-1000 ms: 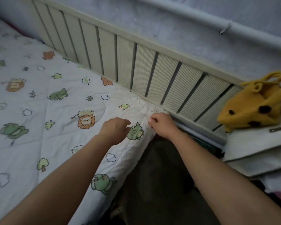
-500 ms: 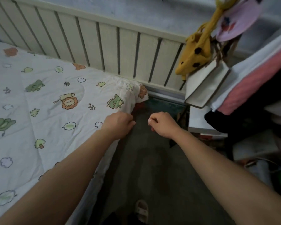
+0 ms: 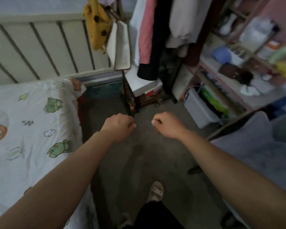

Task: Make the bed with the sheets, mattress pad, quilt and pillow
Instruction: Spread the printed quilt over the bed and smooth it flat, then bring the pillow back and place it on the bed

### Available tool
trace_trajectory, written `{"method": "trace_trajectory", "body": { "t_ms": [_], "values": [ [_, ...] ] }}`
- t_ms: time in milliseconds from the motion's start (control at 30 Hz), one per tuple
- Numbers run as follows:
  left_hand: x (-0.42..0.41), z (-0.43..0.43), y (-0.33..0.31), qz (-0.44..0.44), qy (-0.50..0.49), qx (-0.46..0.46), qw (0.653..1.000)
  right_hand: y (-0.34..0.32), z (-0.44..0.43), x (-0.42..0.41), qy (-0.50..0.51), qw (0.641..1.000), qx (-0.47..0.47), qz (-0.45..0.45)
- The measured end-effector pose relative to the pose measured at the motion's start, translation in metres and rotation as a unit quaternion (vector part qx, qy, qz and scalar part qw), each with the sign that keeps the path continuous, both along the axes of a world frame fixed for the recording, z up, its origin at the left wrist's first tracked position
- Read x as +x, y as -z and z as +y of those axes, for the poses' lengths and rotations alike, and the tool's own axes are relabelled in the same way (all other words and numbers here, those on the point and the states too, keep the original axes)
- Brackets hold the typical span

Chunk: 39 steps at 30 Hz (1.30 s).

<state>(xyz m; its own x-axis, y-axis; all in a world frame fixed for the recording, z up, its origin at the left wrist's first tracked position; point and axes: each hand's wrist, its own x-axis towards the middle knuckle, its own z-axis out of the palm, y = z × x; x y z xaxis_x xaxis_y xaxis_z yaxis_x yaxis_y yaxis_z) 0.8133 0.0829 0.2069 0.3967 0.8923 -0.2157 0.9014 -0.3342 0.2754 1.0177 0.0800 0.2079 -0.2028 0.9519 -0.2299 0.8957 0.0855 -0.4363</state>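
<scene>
A white quilt (image 3: 31,129) printed with green and orange cartoon animals covers the bed on the left, its corner lying near the slatted cream headboard (image 3: 45,50). My left hand (image 3: 118,127) hovers over the grey floor just right of the bed's edge, fingers curled shut and holding nothing. My right hand (image 3: 166,125) is a short way to its right, also a loose fist with nothing in it. Neither hand touches the quilt. No pillow is in view.
A yellow spotted bag (image 3: 96,25) and hanging clothes (image 3: 149,33) sit past the bed's corner. White boxes (image 3: 144,83) stand below them. A cluttered pink shelf (image 3: 238,66) with a grey bin (image 3: 200,109) fills the right. Grey fabric (image 3: 257,154) lies at right. My sandalled foot (image 3: 155,190) is on the floor.
Both hands let go of the quilt's corner and drew back off the bed over the floor. The view swung right, bringing the clothes rack and shelf into sight.
</scene>
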Motion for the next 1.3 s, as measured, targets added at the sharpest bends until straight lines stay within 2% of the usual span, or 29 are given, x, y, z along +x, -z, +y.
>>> {"method": "trace_trajectory", "body": {
  "t_ms": [267, 367, 567, 800, 1000, 1167, 1300],
  "values": [
    [0.173, -0.032, -0.007, -0.022, 0.211, 0.021, 0.977, -0.005, -0.118, 0.157, 0.178, 0.983, 0.031, -0.031],
    [0.235, -0.047, -0.006, -0.029, 0.275, 0.02, 0.961, -0.003, -0.159, 0.208, 0.279, 0.959, 0.041, -0.015],
    [0.357, -0.077, 0.002, -0.05, 0.359, 0.033, 0.931, 0.01, -0.228, 0.306, 0.402, 0.914, 0.043, 0.009],
    [0.491, -0.084, 0.021, -0.051, 0.397, 0.038, 0.915, 0.048, -0.252, 0.419, 0.439, 0.898, 0.026, 0.005],
    [0.639, -0.065, 0.058, -0.028, 0.413, -0.001, 0.91, 0.097, -0.241, 0.557, 0.467, 0.883, -0.027, 0.031],
    [0.758, -0.045, 0.112, 0.017, 0.426, -0.033, 0.904, 0.15, -0.226, 0.67, 0.46, 0.885, -0.068, 0.016],
    [0.821, -0.024, 0.154, 0.054, 0.44, -0.016, 0.896, 0.187, -0.207, 0.738, 0.441, 0.892, -0.09, -0.046]
  ]
}}
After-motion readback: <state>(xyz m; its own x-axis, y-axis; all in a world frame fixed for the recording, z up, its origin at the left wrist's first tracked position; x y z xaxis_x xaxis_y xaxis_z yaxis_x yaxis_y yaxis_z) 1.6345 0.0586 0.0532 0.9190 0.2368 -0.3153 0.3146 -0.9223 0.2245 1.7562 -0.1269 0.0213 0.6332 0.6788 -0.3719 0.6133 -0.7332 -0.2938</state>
